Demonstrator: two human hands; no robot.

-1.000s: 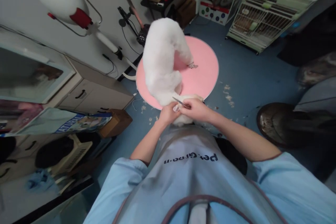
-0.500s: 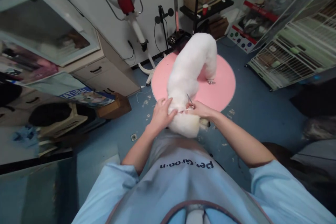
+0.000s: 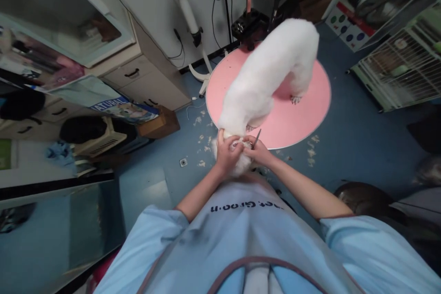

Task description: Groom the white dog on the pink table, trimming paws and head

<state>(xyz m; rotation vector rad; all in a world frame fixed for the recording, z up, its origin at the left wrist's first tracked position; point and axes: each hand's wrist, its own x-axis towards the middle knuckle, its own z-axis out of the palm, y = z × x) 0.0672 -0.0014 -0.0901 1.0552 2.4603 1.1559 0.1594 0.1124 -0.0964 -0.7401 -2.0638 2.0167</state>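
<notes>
A white, close-trimmed dog (image 3: 268, 73) stands on a round pink table (image 3: 289, 126), its hindquarters at the far right and its head at the near edge, against my apron. My left hand (image 3: 228, 152) curls round the side of the dog's head, thumb and fingers gripping the fur there. In my right hand (image 3: 261, 152), beside the head, is a pair of scissors (image 3: 256, 138) with the blades pointing up and away from me. Both hands nearly meet over the head, so much of it and the scissors' handles are hidden.
White fur clippings (image 3: 312, 150) lie on the blue floor. A dryer stand (image 3: 188, 11) rises behind the table. To the left are a drawer cabinet (image 3: 138, 73) and a cardboard box (image 3: 160, 121); a wire cage (image 3: 399, 64) stands at the right.
The dog's head has turned under my hands. My left hand has gone from lying spread on it to gripping it. The scissors now point up to the right, and the view has shifted.
</notes>
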